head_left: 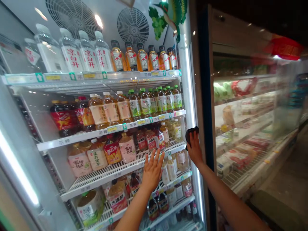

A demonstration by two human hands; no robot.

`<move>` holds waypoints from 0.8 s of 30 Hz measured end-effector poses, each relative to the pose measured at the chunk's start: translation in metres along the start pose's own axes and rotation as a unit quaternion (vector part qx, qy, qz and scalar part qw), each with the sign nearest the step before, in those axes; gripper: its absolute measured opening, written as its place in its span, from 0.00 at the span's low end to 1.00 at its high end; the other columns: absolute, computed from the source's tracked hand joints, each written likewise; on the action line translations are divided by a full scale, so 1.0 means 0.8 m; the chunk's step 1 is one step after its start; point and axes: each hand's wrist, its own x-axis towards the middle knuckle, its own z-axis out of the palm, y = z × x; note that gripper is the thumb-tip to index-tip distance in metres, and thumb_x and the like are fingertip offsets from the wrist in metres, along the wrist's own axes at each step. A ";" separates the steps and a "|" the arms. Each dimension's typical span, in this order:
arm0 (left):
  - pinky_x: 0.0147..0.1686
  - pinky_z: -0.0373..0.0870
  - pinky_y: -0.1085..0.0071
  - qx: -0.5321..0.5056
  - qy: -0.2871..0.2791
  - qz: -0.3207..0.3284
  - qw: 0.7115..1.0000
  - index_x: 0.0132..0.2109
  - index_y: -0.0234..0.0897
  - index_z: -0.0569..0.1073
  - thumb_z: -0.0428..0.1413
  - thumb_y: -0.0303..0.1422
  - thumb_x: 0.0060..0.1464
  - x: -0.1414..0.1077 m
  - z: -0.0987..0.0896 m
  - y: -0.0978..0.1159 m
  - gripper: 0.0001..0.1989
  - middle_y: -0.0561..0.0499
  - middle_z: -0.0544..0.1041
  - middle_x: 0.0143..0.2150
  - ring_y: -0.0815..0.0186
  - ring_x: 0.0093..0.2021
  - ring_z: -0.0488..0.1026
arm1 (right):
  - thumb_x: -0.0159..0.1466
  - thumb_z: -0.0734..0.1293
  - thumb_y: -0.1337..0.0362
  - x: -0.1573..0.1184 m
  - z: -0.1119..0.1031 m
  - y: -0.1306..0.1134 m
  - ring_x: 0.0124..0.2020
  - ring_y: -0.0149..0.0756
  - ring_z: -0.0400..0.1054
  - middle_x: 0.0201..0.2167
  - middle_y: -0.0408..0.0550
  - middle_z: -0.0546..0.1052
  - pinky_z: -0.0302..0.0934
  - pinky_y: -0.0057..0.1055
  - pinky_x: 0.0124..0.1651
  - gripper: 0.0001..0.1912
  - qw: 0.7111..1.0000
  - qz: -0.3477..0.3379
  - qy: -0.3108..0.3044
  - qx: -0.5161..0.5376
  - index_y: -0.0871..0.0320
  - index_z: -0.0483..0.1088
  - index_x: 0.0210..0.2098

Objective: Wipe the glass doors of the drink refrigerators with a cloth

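Observation:
A tall glass-fronted drinks fridge stands before me, its shelves full of bottles. My left hand (pixel 153 170) is spread flat against or just in front of the glass, level with the third shelf (pixel 125 171); it holds nothing. Behind its fingertips stand dark red tea bottles (pixel 151 140). My right hand (pixel 194 149) is on the right edge of the fridge front, its fingers over a small black cloth (pixel 189 136) pressed there. Part of the cloth is hidden by the fingers.
Clear water bottles (pixel 72 54) and amber bottles (pixel 131 57) fill the top shelf. A bird sticker (pixel 168 16) is at the upper right of the glass. Farther right, a lit chiller (pixel 243 125) holds packaged food, blurred.

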 end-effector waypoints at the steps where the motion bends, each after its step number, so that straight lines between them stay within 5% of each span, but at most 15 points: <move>1: 0.73 0.27 0.50 0.000 0.002 0.000 1.000 0.74 0.40 0.51 0.57 0.42 0.60 0.001 0.002 0.003 0.41 0.46 0.48 0.77 0.54 0.77 0.35 | 0.73 0.55 0.64 -0.005 0.000 0.007 0.76 0.50 0.27 0.77 0.44 0.30 0.48 0.60 0.71 0.39 1.000 0.028 0.009 0.000 0.45 0.27 0.75; 5: 0.73 0.28 0.49 -0.003 0.006 0.012 1.000 0.74 0.41 0.51 0.57 0.41 0.59 0.006 0.014 0.013 0.41 0.46 0.48 0.77 0.54 0.77 0.35 | 0.73 0.55 0.64 -0.031 0.008 0.012 0.76 0.51 0.26 0.77 0.46 0.30 0.51 0.60 0.70 0.38 1.000 0.030 -0.002 0.005 0.47 0.28 0.75; 9: 0.73 0.27 0.50 -0.009 0.004 0.025 1.000 0.74 0.43 0.54 0.56 0.40 0.60 0.021 0.024 0.023 0.38 0.50 0.48 0.77 0.57 0.77 0.34 | 0.72 0.54 0.68 -0.005 0.005 0.023 0.76 0.48 0.27 0.77 0.43 0.31 0.48 0.58 0.71 0.38 0.999 -0.033 -0.020 0.006 0.42 0.31 0.75; 12: 0.73 0.25 0.51 -0.015 0.006 0.034 0.999 0.73 0.44 0.55 0.55 0.39 0.61 0.033 0.028 0.031 0.36 0.52 0.48 0.77 0.59 0.77 0.33 | 0.73 0.54 0.67 0.004 -0.001 0.051 0.76 0.49 0.29 0.77 0.45 0.33 0.47 0.59 0.72 0.38 1.000 -0.004 -0.005 0.005 0.43 0.31 0.75; 18: 0.74 0.26 0.52 -0.027 0.018 0.049 0.998 0.73 0.44 0.56 0.54 0.41 0.62 0.038 0.037 0.041 0.35 0.52 0.50 0.76 0.60 0.77 0.34 | 0.73 0.54 0.64 -0.034 0.000 0.090 0.76 0.52 0.31 0.77 0.49 0.35 0.47 0.62 0.71 0.36 0.999 0.047 -0.014 0.001 0.46 0.32 0.75; 24: 0.74 0.24 0.54 -0.033 0.000 0.046 0.998 0.74 0.44 0.54 0.54 0.36 0.61 0.057 0.045 0.042 0.36 0.53 0.51 0.76 0.64 0.77 0.34 | 0.73 0.55 0.65 0.023 -0.013 0.101 0.76 0.50 0.29 0.77 0.47 0.35 0.45 0.59 0.72 0.37 1.000 0.003 -0.018 -0.003 0.45 0.32 0.75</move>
